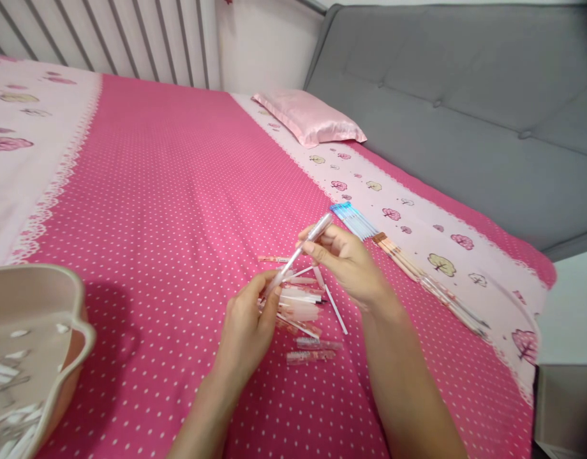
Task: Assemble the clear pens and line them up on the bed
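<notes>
Both my hands hold one clear pen [300, 250] slantwise above a pink dotted bedsheet [169, 191]. My left hand [248, 325] pinches its lower end. My right hand [344, 258] pinches the upper part near the cap. Under the hands lies a loose pile of clear pen barrels, caps and thin white refills [303, 312]. To the right lie a bundle of blue-tipped refills [353, 220] and a long row of clear pens [432, 284].
A beige basket [39, 357] with white pieces inside stands at the lower left. A pink satin pillow [307, 118] lies at the far end. A grey padded headboard [466, 108] runs along the right, and a white ribbed wall [131, 38] stands behind.
</notes>
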Demonstrator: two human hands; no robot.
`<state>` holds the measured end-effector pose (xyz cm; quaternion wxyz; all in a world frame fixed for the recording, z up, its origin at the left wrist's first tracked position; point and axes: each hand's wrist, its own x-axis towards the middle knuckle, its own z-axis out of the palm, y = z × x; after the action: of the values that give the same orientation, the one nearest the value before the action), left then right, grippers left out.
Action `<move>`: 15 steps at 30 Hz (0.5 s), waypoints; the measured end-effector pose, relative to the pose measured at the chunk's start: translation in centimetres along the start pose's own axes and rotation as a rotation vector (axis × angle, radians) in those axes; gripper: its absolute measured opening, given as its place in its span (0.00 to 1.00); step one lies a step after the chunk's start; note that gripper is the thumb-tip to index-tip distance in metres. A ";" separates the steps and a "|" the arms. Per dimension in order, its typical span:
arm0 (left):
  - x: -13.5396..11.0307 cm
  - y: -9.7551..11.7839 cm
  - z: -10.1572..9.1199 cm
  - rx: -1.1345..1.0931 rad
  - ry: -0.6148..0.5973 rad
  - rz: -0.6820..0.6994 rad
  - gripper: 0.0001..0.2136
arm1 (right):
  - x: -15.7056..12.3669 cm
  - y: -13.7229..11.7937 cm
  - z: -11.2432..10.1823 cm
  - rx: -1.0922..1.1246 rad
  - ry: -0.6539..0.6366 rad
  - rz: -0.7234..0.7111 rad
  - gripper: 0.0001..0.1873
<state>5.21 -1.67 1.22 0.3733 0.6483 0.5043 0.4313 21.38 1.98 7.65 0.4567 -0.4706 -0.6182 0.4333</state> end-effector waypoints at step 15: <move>0.0 0.5 -0.1 -0.013 0.020 0.046 0.10 | -0.1 0.0 0.3 0.015 -0.096 0.045 0.08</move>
<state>5.30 -1.80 1.74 0.3625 0.6529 0.4902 0.4494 21.08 1.81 7.57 0.4201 -0.4599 -0.6253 0.4701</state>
